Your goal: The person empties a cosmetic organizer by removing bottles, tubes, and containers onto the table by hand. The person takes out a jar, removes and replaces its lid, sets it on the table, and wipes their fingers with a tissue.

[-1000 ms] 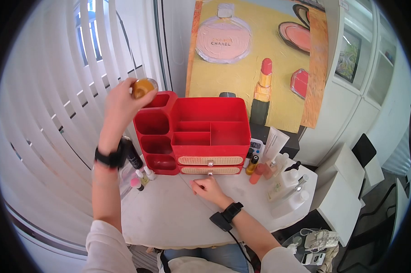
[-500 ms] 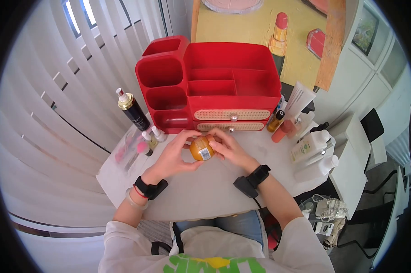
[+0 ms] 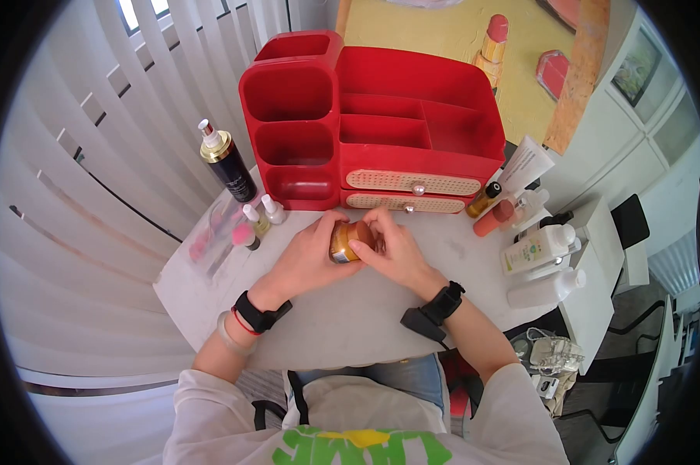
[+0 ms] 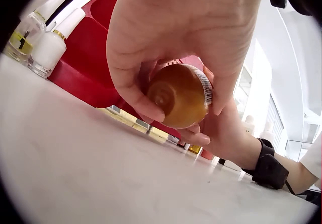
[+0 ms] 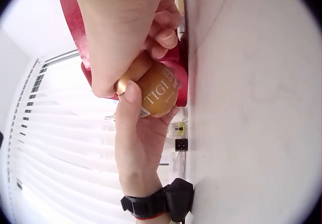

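Note:
A round amber jar [image 3: 340, 244] with a copper-coloured lid [image 3: 360, 232] is held between both hands, just in front of a red organizer [image 3: 396, 161]. My left hand [image 3: 307, 252] curls its fingers and thumb round the jar's body. My right hand [image 3: 400, 256] grips the lid side, thumb across the lid's edge. White "TIGI" lettering shows on the jar [image 5: 160, 92] in the right wrist view. Its rounded base and a barcode label [image 4: 204, 85] face the left wrist camera. The jar is tilted, lid toward the right hand.
Left of the organizer stand a dark pump bottle [image 3: 232, 172], small nail polish bottles [image 3: 273, 211] and a pink-topped bottle [image 3: 245, 235]. On the right are a white tube [image 3: 528, 164], a coral bottle [image 3: 493, 219] and white bottles [image 3: 546, 288] near the table [image 3: 350, 325] edge.
My left hand has brought the jar down from above the organizer's back left compartment to the front. The right hand has joined it, and the jar has turned, lid rightward.

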Demonstrator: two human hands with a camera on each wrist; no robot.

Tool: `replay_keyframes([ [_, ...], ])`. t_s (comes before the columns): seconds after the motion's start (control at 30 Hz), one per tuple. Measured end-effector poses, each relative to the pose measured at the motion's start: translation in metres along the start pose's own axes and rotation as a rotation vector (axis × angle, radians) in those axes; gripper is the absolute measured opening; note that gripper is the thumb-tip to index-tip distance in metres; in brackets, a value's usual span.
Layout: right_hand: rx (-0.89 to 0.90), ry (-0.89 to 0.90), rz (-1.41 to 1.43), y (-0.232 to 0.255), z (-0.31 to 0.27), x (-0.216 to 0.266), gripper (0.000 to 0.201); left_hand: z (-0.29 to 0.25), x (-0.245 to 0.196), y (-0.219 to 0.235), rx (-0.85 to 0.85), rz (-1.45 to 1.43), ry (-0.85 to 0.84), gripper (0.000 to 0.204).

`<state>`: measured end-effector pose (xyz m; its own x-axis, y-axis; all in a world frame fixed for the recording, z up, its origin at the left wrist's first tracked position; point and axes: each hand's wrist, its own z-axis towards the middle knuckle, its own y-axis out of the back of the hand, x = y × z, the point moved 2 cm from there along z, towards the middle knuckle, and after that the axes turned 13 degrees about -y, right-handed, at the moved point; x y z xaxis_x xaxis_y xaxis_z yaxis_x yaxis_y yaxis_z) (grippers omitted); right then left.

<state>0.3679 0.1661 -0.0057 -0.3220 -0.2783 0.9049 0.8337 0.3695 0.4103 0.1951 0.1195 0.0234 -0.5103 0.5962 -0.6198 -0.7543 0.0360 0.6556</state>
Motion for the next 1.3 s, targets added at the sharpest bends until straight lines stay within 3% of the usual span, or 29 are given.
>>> replay_keyframes([
  [0.17, -0.078, 0.109, -0.089, 0.009, 0.000, 0.003, 0.041, 0.015, 0.006, -0.007, 0.070, -0.141, 0.119, 0.064],
  [0.23, -0.082, 0.093, -0.214, 0.014, 0.000, 0.003, 0.045, 0.019, 0.009, -0.014, 0.090, -0.090, -0.038, 0.064],
  [0.33, -0.146, 0.120, -0.377, 0.011, -0.002, 0.009, 0.049, 0.017, 0.013, -0.019, 0.054, 0.049, -0.110, 0.064],
  [0.47, -0.164, 0.126, -0.370, 0.007, -0.001, 0.011, 0.050, 0.016, 0.010, -0.015, 0.053, 0.029, -0.044, 0.065],
  [0.63, -0.223, 0.263, -0.365, 0.008, -0.003, 0.017, 0.042, 0.016, 0.008, -0.012, 0.120, -0.106, 0.011, 0.062],
  [0.87, -0.215, 0.260, -0.343, 0.005, -0.003, 0.013, 0.042, 0.014, 0.014, -0.015, 0.138, -0.147, -0.001, 0.064],
  [0.93, -0.191, 0.221, -0.350, 0.005, -0.001, 0.008, 0.039, 0.013, 0.020, -0.021, 0.180, -0.251, 0.146, 0.062],
  [1.03, -0.167, 0.150, -0.346, 0.005, 0.001, 0.006, 0.039, 0.013, 0.023, -0.022, 0.157, -0.354, 0.169, 0.063],
  [1.13, -0.159, 0.164, -0.302, 0.008, 0.000, 0.008, 0.041, 0.008, 0.036, -0.031, 0.080, -0.520, 0.086, 0.066],
  [1.3, -0.182, 0.266, -0.311, 0.010, 0.001, 0.007, 0.047, 0.006, 0.040, -0.029, 0.028, -0.551, 0.004, 0.075],
])
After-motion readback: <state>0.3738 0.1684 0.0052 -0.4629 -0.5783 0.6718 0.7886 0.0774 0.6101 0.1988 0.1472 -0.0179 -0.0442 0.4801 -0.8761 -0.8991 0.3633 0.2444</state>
